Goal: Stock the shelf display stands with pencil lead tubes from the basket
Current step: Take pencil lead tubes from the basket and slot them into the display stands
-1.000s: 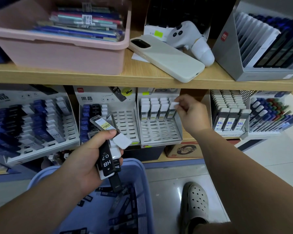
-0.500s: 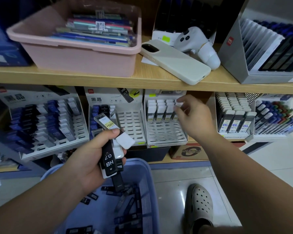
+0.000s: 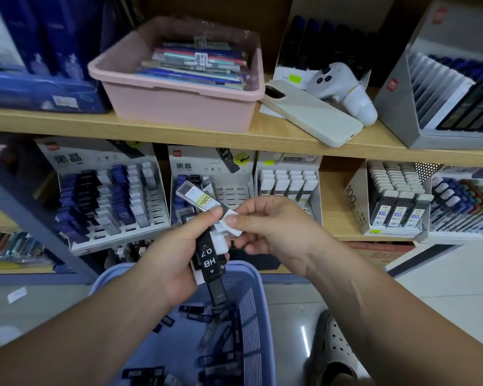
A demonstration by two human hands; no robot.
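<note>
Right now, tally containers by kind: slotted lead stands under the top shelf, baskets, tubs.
Grey slotted display stands: 3
Blue plastic basket: 1
Pink plastic tub: 1
Total: 5

The clear tube point(image 3: 198, 196) at centre is glossy see-through plastic with a paper label and a matt white cap point(image 3: 235, 232). The black tube point(image 3: 208, 257) below it is smooth, faintly shiny plastic. The basket point(image 3: 253, 330) at the bottom is matt blue plastic with a ribbed wall. The shelf point(image 3: 179, 139) looks like pale matt wood. The tub point(image 3: 179, 110) is matt pink plastic, the phone case point(image 3: 313, 117) smooth and matt. The floor point(image 3: 444, 288), lower right, is glossy tile.
</note>
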